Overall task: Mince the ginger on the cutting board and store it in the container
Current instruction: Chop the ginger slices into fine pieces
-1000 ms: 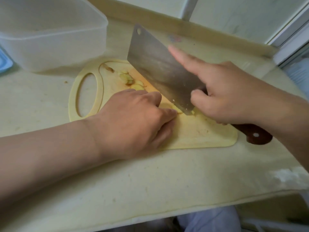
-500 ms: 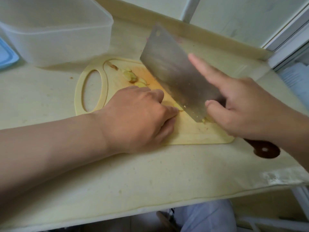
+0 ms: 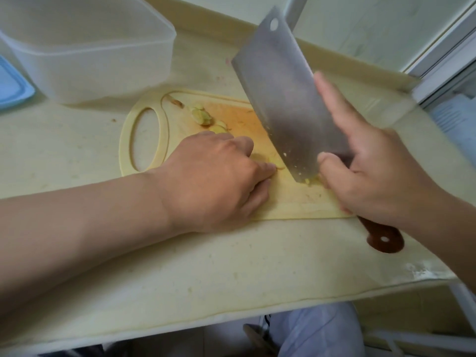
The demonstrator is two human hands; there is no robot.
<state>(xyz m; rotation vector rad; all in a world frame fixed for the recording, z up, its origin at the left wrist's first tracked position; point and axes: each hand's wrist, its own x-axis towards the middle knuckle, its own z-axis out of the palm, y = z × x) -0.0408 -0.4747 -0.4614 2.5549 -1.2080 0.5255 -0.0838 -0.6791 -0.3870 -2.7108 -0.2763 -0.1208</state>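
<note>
The table is topped with a pale cream covering that's scuffed and dotted with little stains and crumbs, and it's worn whitish at the near right corner. A low raised lip of the same colour is run along the back edge, with a plain whitish wall behind it. A white frame is caught at the far right; window or door can't be told.

The cutting board, pale yellow with an oval handle hole at its left end, is laid flat mid-table, and an orange-brown stain is spread across its middle. A few ginger slices are left near the hole end. The ginger piece is pinned to the board under the curled fingertips of the left hand, knuckles up.

The cleaver is gripped by the right hand: the thumb is pressed on the near face, the index finger is stretched along the blade's right side, and the rest are wrapped round the reddish-brown handle. The blade is tilted, with the tip raised toward the wall and the heel corner down near the left fingertips. Ginger bits are stuck to it.

The translucent plastic container is parked open-topped at the back left, just behind the board, with a blue lid beside it.
</note>
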